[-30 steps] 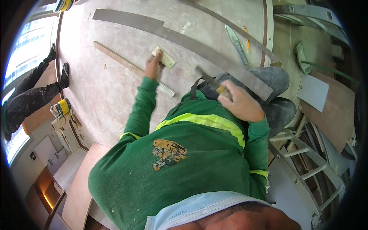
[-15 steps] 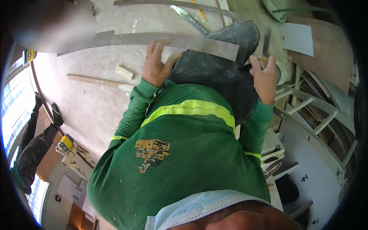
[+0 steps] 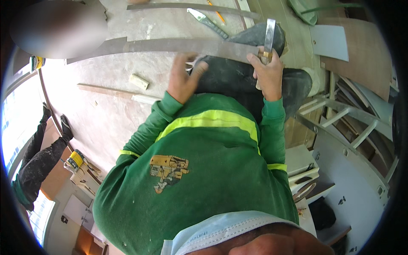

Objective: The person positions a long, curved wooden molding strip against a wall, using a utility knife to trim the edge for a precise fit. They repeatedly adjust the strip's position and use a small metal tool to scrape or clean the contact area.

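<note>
My right hand is closed round the handle of a chisel, its flat metal blade pointing away from me. Beneath that fist, a long thin greyish-brown strip lies across my dark-trousered leg and stretches far to the left. My left hand is at the near edge of this strip, thumb apart from the fingers. Its fingertips are slightly blurred, so I cannot tell whether they touch the strip. A craft knife and an orange pencil lie beyond the strip.
A small pale block and a narrow wooden batten lie on the dusty floor at left. Another person's legs show at far left, near a yellow-banded brush-like item. A metal ladder and leaning panels stand at right.
My right hand has moved left with the chisel, from beside my knee to over the strip's right end. My left hand has shifted slightly right and nearer to me.
</note>
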A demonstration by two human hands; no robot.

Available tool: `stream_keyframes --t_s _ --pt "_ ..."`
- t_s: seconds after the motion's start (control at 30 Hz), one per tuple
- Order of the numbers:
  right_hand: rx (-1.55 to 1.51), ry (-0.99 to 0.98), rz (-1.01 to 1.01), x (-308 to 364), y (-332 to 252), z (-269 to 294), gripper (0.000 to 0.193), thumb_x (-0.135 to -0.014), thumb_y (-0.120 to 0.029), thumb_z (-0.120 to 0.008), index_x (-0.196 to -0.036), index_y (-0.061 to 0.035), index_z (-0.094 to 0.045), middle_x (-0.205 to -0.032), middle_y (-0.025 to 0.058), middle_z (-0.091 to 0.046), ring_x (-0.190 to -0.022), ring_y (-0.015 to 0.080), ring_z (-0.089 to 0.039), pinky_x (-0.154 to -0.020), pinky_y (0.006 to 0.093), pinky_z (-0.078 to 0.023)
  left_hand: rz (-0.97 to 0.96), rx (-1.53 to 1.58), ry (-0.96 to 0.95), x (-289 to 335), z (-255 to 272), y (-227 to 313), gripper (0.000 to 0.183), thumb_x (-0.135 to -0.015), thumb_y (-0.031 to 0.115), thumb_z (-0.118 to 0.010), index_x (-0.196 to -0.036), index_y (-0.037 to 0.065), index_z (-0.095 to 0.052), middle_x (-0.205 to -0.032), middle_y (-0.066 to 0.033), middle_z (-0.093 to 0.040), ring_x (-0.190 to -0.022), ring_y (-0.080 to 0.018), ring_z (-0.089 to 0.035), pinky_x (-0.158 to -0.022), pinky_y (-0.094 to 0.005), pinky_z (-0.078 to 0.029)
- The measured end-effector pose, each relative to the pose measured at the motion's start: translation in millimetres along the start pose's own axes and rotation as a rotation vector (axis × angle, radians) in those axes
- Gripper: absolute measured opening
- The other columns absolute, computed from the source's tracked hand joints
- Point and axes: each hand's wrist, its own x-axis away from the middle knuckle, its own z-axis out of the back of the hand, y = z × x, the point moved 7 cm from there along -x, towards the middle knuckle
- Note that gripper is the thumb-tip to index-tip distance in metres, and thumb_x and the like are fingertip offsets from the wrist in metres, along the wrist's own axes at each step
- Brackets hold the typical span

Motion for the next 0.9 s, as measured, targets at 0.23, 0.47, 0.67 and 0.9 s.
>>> stream_keyframes --t_s 0.23,0.47,0.67,0.9 --pt "-0.178 -0.001 -0.043 -0.4 14.1 22.5 0.030 -0.098 -0.022 -0.075 -0.115 0.0002 -0.063 -0.080 0.0009 -0.062 -0.054 0.0065 -0.052 -0.048 0.0250 -0.041 -0.691 -0.215 -0.224 -61.4 -107.8 76.4 0.074 -0.092 0.038 -0.077 -0.150 0.002 -0.049 -0.133 -0.0216 -0.058 -0.123 -0.0422 -0.054 -0.108 -0.0508 -0.043" --pt "0.022 0.135 -0.008 35.0 35.0 60.9 0.052 -0.110 -0.029 -0.054 -0.158 -0.0095 -0.050 -0.085 0.0031 -0.058 -0.060 0.0080 -0.052 -0.055 0.0263 -0.046 -0.759 -0.280 -0.225 -84.5 -163.2 75.6 0.073 -0.094 0.052 -0.070 -0.144 0.002 -0.053 -0.114 -0.0191 -0.057 -0.107 -0.0382 -0.056 -0.095 -0.0487 -0.045" --pt "0.071 0.102 -0.063 46.1 39.8 57.8 0.051 -0.108 -0.023 -0.054 -0.154 -0.0021 -0.052 -0.089 0.0047 -0.060 -0.061 0.0085 -0.050 -0.059 0.0277 -0.048 -0.797 -0.323 -0.173 -97.9 -176.1 64.2 0.073 -0.094 0.064 -0.064 -0.136 0.004 -0.059 -0.109 -0.0153 -0.058 -0.104 -0.0354 -0.057 -0.092 -0.0478 -0.045" --pt "0.371 0.106 0.083 53.0 38.5 59.1 0.048 -0.109 -0.022 -0.051 -0.149 0.0028 -0.055 -0.128 0.0238 -0.067 -0.097 0.0284 -0.068 -0.088 0.0383 -0.054 -0.786 -0.339 -0.162 -99.9 -175.3 63.8 0.069 -0.096 0.065 -0.061 -0.131 0.005 -0.062 -0.109 -0.0141 -0.059 -0.104 -0.0343 -0.058 -0.091 -0.0466 -0.046"
